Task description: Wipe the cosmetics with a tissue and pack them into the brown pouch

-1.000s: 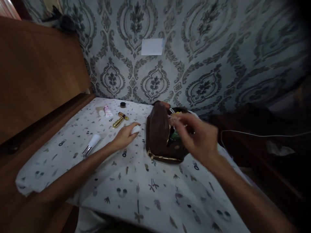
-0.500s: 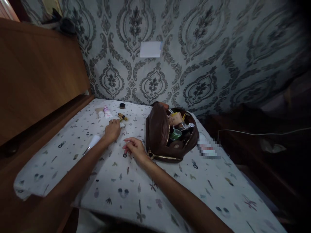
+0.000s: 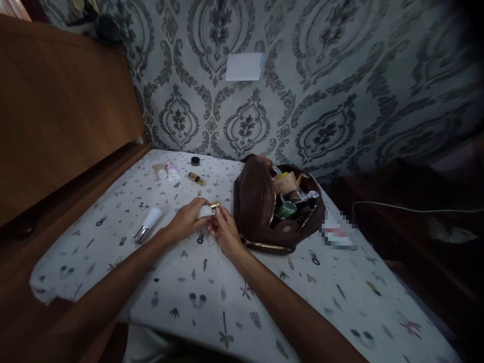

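Observation:
My left hand [image 3: 190,218] is closed around a crumpled white cloth or tissue [image 3: 206,212]. A small gold cosmetic tube [image 3: 215,204] sticks up between the two hands. Its lower part is hidden by the cloth and fingers. Closed fingers of my right hand [image 3: 227,233] pinch at the same tube from the right side. Close to my right hand stands a brown bag [image 3: 251,194], unzipped and filled with cosmetics. Farther back, a dark tube with a gold end [image 3: 196,178] lies on the patterned sheet [image 3: 204,302].
A white tube with a silver cap [image 3: 148,224] lies left of my hands. At the back are a pink-and-white tube [image 3: 172,171], a beige tube [image 3: 160,170] and a round black jar [image 3: 195,161]. A blurred-out packet [image 3: 338,231] lies right of the bag, and a wooden panel [image 3: 68,111] borders the left.
My left hand has come back toward me and to the right, bringing one of the gold tubes and the white cloth. My right hand has moved up to meet it, fingers now closed.

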Motion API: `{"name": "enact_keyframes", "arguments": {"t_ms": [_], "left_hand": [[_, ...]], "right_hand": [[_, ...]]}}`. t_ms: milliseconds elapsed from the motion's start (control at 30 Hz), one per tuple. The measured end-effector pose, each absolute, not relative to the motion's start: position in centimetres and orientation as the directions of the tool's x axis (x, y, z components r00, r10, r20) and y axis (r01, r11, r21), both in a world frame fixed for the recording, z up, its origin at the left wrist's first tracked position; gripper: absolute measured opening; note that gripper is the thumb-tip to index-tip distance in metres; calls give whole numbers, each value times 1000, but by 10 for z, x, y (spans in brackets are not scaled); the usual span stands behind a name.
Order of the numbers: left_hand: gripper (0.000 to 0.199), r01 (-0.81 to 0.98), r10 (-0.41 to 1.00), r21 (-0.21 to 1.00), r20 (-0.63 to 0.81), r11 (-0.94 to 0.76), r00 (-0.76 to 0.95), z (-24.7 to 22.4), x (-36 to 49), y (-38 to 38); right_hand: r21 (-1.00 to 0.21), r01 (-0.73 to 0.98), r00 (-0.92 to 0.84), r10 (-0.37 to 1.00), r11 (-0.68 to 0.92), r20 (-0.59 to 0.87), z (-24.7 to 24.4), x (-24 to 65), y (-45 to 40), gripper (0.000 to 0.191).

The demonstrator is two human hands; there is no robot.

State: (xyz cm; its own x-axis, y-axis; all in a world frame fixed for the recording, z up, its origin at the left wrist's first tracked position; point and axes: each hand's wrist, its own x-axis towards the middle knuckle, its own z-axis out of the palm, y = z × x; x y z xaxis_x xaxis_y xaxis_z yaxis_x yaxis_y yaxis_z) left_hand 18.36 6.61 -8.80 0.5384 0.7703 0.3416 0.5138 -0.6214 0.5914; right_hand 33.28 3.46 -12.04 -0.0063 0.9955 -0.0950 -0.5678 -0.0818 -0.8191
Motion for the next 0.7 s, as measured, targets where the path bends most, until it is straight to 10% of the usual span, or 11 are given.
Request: {"name": "enact_keyframes", "arguments": {"t_ms": [433, 700], "left_hand": [[25, 359, 893, 845, 265, -397, 365, -89, 194, 60], [27, -28, 983, 991, -125, 130, 136, -97, 198, 70]], "right_hand": [[-855, -512, 20, 994, -83, -108, -112, 330, 30, 48], [-842, -535, 2, 996, -72, -87, -113, 330, 26, 43]]}}
